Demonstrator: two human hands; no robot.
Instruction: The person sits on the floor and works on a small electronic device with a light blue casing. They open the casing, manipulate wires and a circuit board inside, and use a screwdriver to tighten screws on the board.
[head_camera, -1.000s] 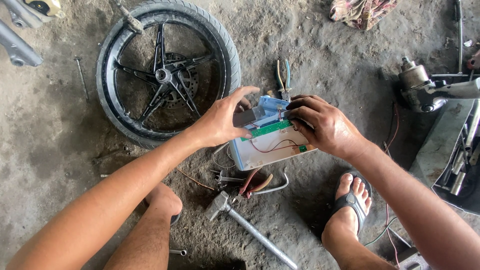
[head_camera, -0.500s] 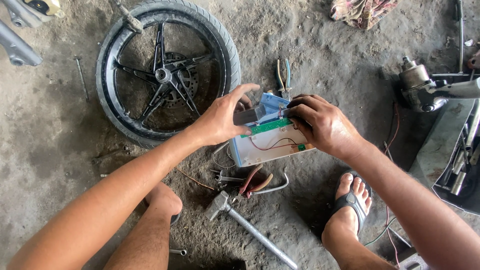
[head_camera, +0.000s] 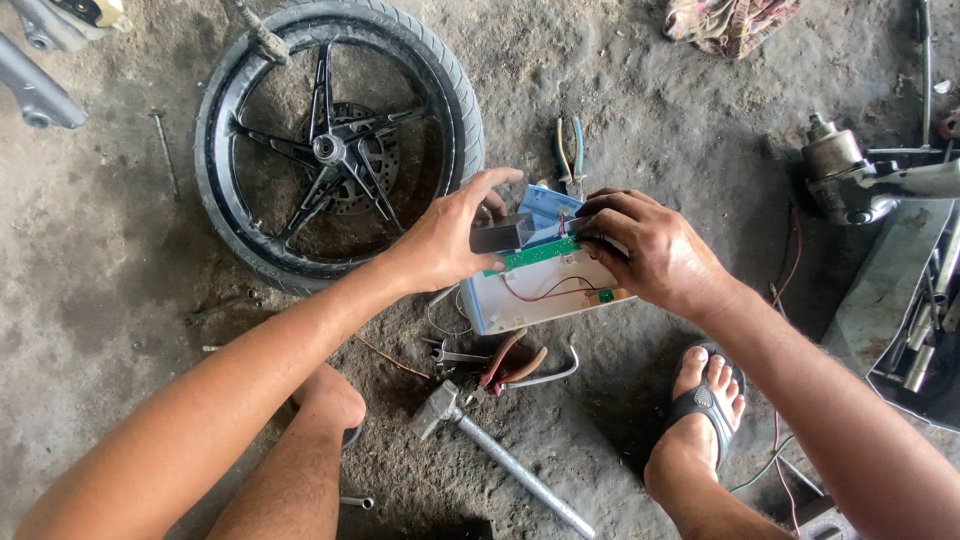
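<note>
A white plastic box (head_camera: 540, 295) lies open on the dirt floor (head_camera: 120, 290) at the centre of the view, with a green circuit board (head_camera: 540, 253) along its upper edge and thin red wires (head_camera: 545, 292) looping across its inside. Both hands meet at its 12 o'clock edge. The left hand (head_camera: 445, 240) comes in from 8 o'clock and pinches a small dark rectangular block (head_camera: 500, 234) between thumb and fingers, holding it just above the board's left end, apparently so it stays level with the board. The right hand (head_camera: 650, 250) reaches from 4 o'clock and lies curled over the box's right end, fingertips pressed at the board's right tip; that seems to pin the box against the ground, though what the fingertips grip, if anything, is hidden. A pale blue piece (head_camera: 548, 208) sits between the hands.

At 12 o'clock of the box lie blue-handled pliers (head_camera: 570, 160). At 10 o'clock a black wheel (head_camera: 335, 150) lies flat. At 6 o'clock sit red-handled pliers (head_camera: 505, 362) and a hammer (head_camera: 500, 455), close by. A sandalled foot (head_camera: 705, 400) rests at 5 o'clock, a small motor (head_camera: 840, 175) at 2 o'clock.
</note>
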